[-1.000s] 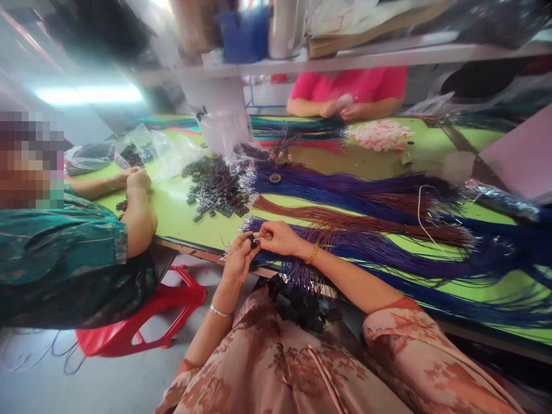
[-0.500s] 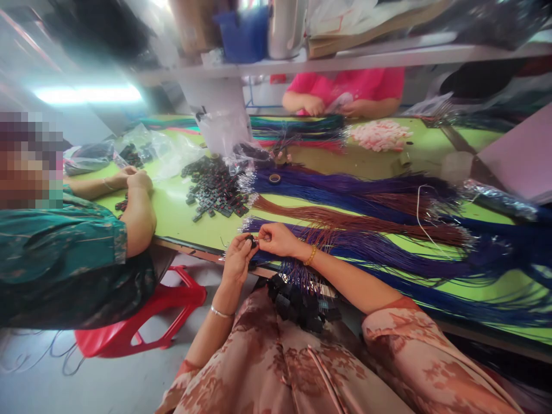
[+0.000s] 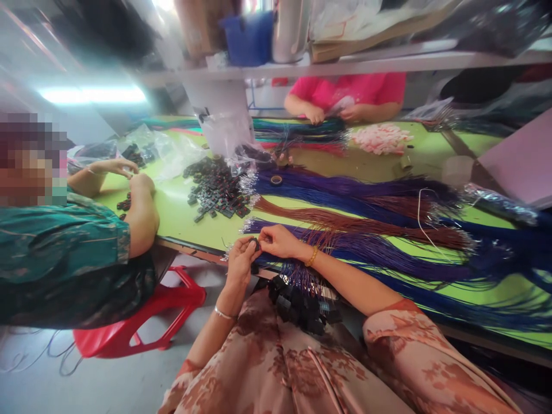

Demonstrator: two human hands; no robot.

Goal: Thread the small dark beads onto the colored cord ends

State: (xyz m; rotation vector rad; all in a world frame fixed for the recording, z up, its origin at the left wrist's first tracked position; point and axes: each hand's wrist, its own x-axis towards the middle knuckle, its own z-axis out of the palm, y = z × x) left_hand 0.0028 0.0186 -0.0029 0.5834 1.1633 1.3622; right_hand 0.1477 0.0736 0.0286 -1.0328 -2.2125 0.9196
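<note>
Between the fingers of my left hand point(image 3: 241, 260) is a small black connector housing point(image 3: 257, 245), mostly covered by the fingertips. My right hand point(image 3: 278, 241) meets it there in a pinch; whatever its fingertips grip is too small to make out. Below my right wrist, a cluster of wired black connectors point(image 3: 297, 305) hangs over the table edge against my clothes. Just beyond my hands lie bundles of purple wires point(image 3: 366, 250) and brown wires point(image 3: 345, 221) with shiny metal ends. Loose black housings point(image 3: 218, 190) form a pile to the upper left.
On the left, a co-worker in a green sleeve point(image 3: 73, 230) sits on a red stool point(image 3: 142, 322). Across the table, a person in pink point(image 3: 349, 92) works beside pale pink pieces point(image 3: 382, 139). A tape roll point(image 3: 276, 180) rests on the wires, and a shelf point(image 3: 336, 66) spans above.
My two hands stay together at the connector housing, which is now more hidden by my fingers. The left co-worker's far hand has moved away from the nearer one, and its fingers are more spread.
</note>
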